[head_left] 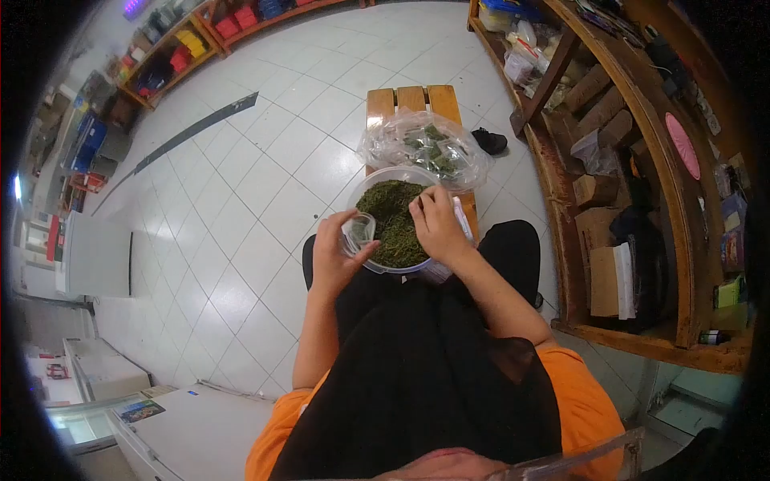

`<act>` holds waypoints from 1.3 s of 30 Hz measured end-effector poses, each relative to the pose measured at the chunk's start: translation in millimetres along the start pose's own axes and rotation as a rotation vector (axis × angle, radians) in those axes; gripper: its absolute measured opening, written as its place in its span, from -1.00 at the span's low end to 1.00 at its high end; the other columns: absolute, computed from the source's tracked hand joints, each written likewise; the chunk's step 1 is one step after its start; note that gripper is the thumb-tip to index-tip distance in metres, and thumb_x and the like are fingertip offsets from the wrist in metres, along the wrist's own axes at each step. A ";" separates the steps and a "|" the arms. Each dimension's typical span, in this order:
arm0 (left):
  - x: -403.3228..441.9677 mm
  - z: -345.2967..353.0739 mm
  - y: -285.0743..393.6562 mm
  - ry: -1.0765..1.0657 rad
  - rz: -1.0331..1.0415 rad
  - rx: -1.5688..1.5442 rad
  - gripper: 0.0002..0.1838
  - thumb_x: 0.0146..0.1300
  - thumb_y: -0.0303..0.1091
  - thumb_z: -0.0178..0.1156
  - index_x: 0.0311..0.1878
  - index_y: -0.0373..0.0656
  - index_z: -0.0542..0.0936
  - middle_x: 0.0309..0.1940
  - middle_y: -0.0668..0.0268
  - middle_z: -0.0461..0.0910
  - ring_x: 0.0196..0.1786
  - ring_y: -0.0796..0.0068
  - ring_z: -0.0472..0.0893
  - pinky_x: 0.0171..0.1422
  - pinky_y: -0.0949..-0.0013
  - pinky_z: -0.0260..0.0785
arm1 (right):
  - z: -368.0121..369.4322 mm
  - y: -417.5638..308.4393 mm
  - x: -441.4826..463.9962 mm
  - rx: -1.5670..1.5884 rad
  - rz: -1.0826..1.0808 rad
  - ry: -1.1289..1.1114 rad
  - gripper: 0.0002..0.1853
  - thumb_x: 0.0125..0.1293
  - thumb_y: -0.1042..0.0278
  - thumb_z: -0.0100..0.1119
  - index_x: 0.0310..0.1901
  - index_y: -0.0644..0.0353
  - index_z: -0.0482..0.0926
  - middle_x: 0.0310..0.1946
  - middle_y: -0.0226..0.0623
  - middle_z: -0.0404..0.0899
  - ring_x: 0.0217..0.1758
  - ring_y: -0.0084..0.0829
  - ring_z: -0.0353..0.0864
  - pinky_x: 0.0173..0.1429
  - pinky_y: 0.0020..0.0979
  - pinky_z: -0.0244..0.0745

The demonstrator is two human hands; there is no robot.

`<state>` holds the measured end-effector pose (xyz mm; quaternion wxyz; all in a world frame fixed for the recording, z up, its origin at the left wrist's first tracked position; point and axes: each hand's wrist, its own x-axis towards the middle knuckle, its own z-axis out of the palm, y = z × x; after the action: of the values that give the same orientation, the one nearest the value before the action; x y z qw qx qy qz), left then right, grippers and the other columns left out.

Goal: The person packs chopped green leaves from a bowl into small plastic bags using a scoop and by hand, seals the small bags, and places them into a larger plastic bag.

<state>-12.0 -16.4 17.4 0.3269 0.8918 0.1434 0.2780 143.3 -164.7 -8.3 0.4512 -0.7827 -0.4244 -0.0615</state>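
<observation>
A round clear plastic tub (411,172) full of loose dark green, moss-like material (397,244) rests in front of my lap. My left hand (330,248) grips a small clear plastic cup or bag (361,230) by its rim, tilted over the tub's left side. Inside it a little green shows. Over the right part of the tub is my right hand (439,224), its fingers bent together close above the green material; whatever they pinch is hidden. Just beyond the tub, a large clear plastic bag (385,144) holds more green pieces.
The bag lies on a slatted wooden bench (441,100). A black shoe (490,141) is on the tiled floor beside it. Wooden shelving (553,208) with boxes and bags runs along my right. Further shelves with coloured bins (191,42) stand at the far left.
</observation>
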 end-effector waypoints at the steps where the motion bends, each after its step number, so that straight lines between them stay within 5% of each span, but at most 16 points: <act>1: -1.1 -1.2 -6.1 -0.001 -0.002 -0.001 -0.33 -0.06 -0.39 0.52 0.18 -0.19 0.47 0.00 0.16 0.55 0.05 0.24 0.55 0.16 0.27 0.38 | -0.3 7.2 -1.3 -0.001 0.001 -0.002 -0.78 0.35 0.34 0.07 -0.26 0.38 0.52 -0.21 0.05 0.45 -0.13 0.00 0.45 0.02 -0.13 0.39; 3: -2.1 -0.9 -18.3 0.083 -0.101 -0.200 -0.23 -0.16 -0.38 0.56 0.21 -0.19 0.46 -0.04 0.17 0.58 0.07 0.22 0.53 0.19 0.25 0.35 | -0.5 17.9 -3.8 -0.079 0.227 -0.433 -0.74 0.35 0.28 0.10 -0.27 0.39 0.54 -0.28 0.10 0.49 -0.12 0.06 0.49 -0.01 -0.10 0.40; 7: -8.7 -1.7 -25.4 0.097 -0.328 -0.405 -0.17 -0.13 -0.46 0.55 0.28 -0.25 0.39 -0.02 0.16 0.59 0.03 0.28 0.57 0.22 0.25 0.35 | 15.3 16.1 -8.0 0.058 0.201 -0.367 -0.71 0.35 0.25 0.11 -0.29 0.39 0.56 -0.33 0.10 0.53 -0.16 0.08 0.53 -0.05 -0.09 0.42; 10: -10.1 -0.7 -31.2 0.093 -0.283 -0.334 -0.16 -0.12 -0.45 0.55 0.29 -0.28 0.38 -0.02 0.15 0.60 0.04 0.31 0.57 0.22 0.27 0.36 | 27.1 20.1 -3.1 0.219 0.167 -0.177 -0.70 0.34 0.25 0.13 -0.30 0.40 0.58 -0.38 0.07 0.56 -0.23 0.08 0.57 -0.10 -0.10 0.46; 12: -10.6 2.2 -36.5 0.088 -0.256 -0.323 -0.16 -0.12 -0.43 0.55 0.29 -0.29 0.38 -0.02 0.15 0.61 0.05 0.31 0.57 0.23 0.27 0.35 | 36.5 29.1 -0.7 0.238 0.223 -0.257 -0.75 0.38 0.31 0.13 -0.18 0.38 0.61 -0.40 -0.10 0.61 -0.32 -0.19 0.65 -0.19 -0.26 0.50; 16: -8.9 5.4 -33.2 0.069 -0.244 -0.364 -0.17 -0.12 -0.37 0.55 0.28 -0.27 0.39 -0.02 0.15 0.61 0.09 0.27 0.56 0.25 0.26 0.34 | 51.8 45.2 -1.0 0.390 0.503 -0.428 -0.76 0.42 0.32 0.08 -0.16 0.36 0.62 -0.38 -0.20 0.63 -0.38 -0.39 0.65 -0.26 -0.35 0.55; 19: -5.0 2.5 -27.4 0.034 -0.139 -0.291 -0.18 -0.05 -0.56 0.49 0.33 -0.28 0.32 0.04 0.21 0.54 0.13 0.38 0.50 0.28 0.31 0.31 | 51.3 53.7 0.1 0.536 0.619 -0.279 -0.74 0.46 0.30 0.03 -0.16 0.34 0.61 -0.36 -0.28 0.62 -0.42 -0.50 0.62 -0.31 -0.43 0.59; 21: -3.3 6.2 -26.9 0.018 -0.137 -0.251 -0.17 -0.07 -0.54 0.51 0.32 -0.27 0.34 0.03 0.21 0.55 0.13 0.38 0.50 0.26 0.31 0.32 | 40.4 54.2 2.6 0.628 0.608 -0.077 -0.64 0.48 0.18 -0.01 -0.20 0.39 0.58 -0.35 -0.21 0.61 -0.35 -0.45 0.63 -0.37 -0.41 0.58; 27: 12.7 18.3 -5.2 -0.078 -0.087 -0.023 -0.22 -0.16 -0.39 0.54 0.23 -0.19 0.45 -0.02 0.18 0.60 0.10 0.23 0.52 0.19 0.25 0.36 | -4.5 35.8 21.3 0.961 0.713 0.058 -0.69 0.53 0.17 -0.08 -0.18 0.28 0.50 -0.32 -0.32 0.54 -0.37 -0.53 0.56 -0.31 -0.46 0.59; 30: 16.0 30.5 4.1 -0.114 -0.078 0.023 -0.26 -0.16 -0.33 0.53 0.18 -0.15 0.49 -0.06 0.17 0.61 0.06 0.13 0.53 0.16 0.20 0.37 | -23.9 4.8 25.8 0.995 0.543 0.130 -0.73 0.51 0.21 -0.02 -0.19 0.27 0.50 -0.27 -0.26 0.56 -0.32 -0.49 0.57 -0.22 -0.43 0.55; 32: 17.2 39.6 6.5 -0.115 -0.065 0.001 -0.29 -0.16 -0.34 0.52 0.16 -0.16 0.49 -0.08 0.16 0.61 0.05 0.13 0.53 0.16 0.20 0.38 | -39.7 -24.4 27.0 0.407 0.086 0.013 -0.83 0.45 0.36 0.06 -0.20 0.29 0.53 -0.24 -0.24 0.57 -0.28 -0.42 0.58 -0.13 -0.41 0.54; 33: 17.3 44.3 5.4 -0.100 -0.086 -0.034 -0.30 -0.15 -0.33 0.52 0.15 -0.16 0.50 -0.08 0.16 0.61 0.04 0.12 0.54 0.15 0.20 0.38 | -43.9 -29.0 28.0 0.406 0.087 0.015 -0.83 0.45 0.36 0.06 -0.20 0.29 0.53 -0.24 -0.24 0.57 -0.28 -0.42 0.58 -0.13 -0.41 0.54; 35: 16.1 49.9 1.6 -0.083 -0.109 -0.066 -0.32 -0.15 -0.33 0.52 0.13 -0.16 0.50 -0.08 0.16 0.61 0.04 0.11 0.54 0.15 0.20 0.39 | -48.9 -35.5 28.9 0.230 -0.451 -0.115 -0.92 0.36 0.49 0.13 -0.18 0.28 0.56 -0.20 -0.20 0.58 -0.20 -0.30 0.60 -0.05 -0.35 0.52; 39: 11.9 47.7 -0.7 0.035 -0.163 -0.116 -0.31 -0.15 -0.33 0.53 0.12 -0.20 0.48 -0.07 0.14 0.59 0.02 0.13 0.56 0.15 0.22 0.40 | -54.5 -34.9 26.0 0.595 -0.330 -0.036 -0.88 0.31 0.53 0.15 -0.14 0.22 0.59 -0.20 -0.19 0.53 -0.09 -0.25 0.52 -0.01 -0.30 0.44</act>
<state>25.6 -34.7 -8.4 0.3968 0.8518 0.2049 0.2738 150.2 -182.1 58.9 0.6360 -0.5385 -0.5527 0.0066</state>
